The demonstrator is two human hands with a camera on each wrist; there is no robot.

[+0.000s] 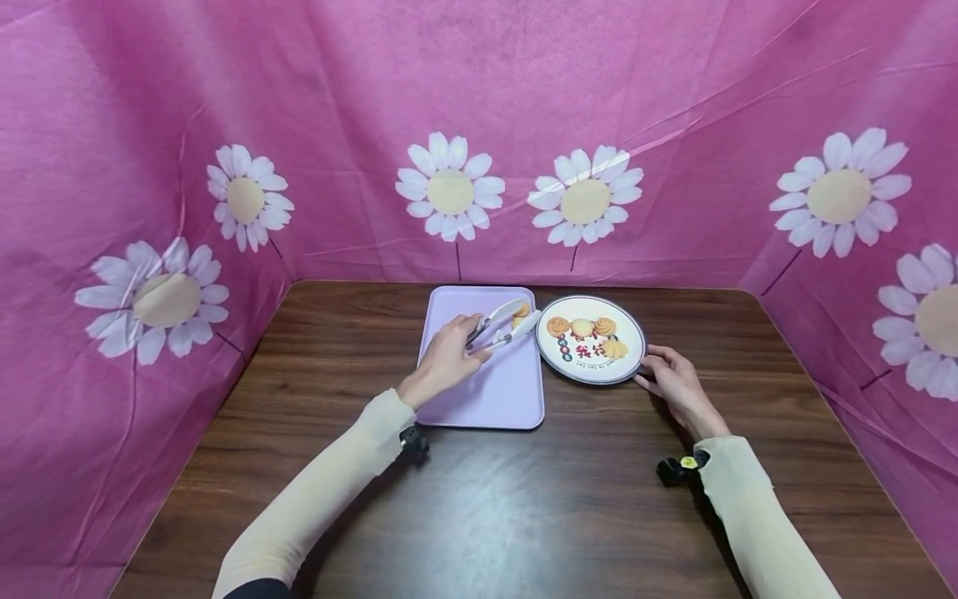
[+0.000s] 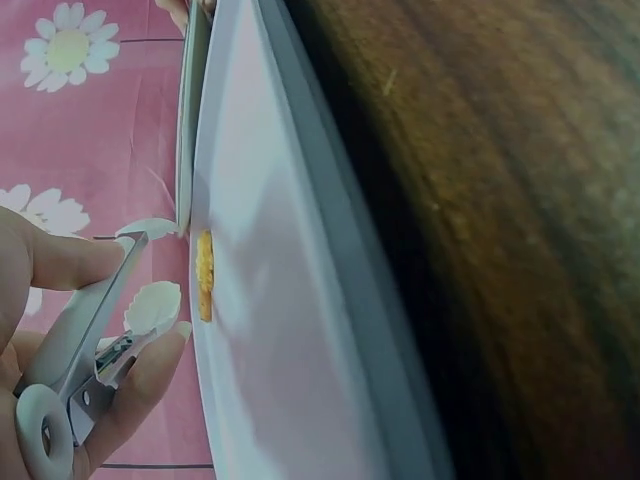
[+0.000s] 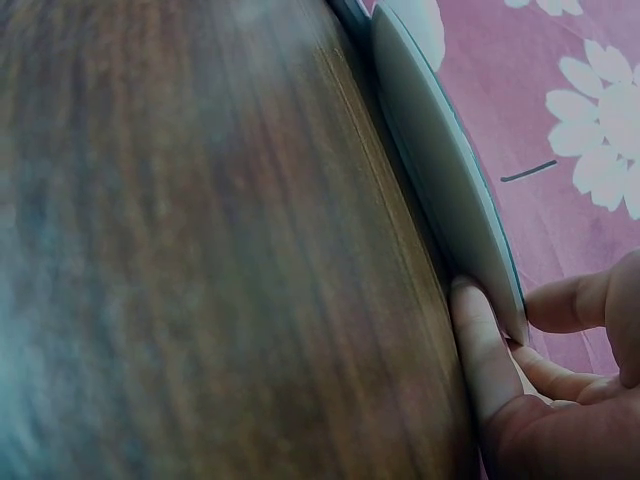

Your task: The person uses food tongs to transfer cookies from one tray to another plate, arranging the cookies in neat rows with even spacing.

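Tongs (image 1: 503,313) — left hand (image 1: 449,351) gripping, tips parted, over tray's (image 1: 479,401) far right corner, seemingly to span cookies (image 1: 521,312) there.
Plate (image 1: 580,306) — right of tray, four cookies (image 1: 582,329) aboard; right hand (image 1: 679,389) pinching rim, presumably steadying.

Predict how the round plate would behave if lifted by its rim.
The plate looks stiff, its outline smooth and unbent. Lifted from one side only, it would probably tip. The cookies simply resting on it might slide.
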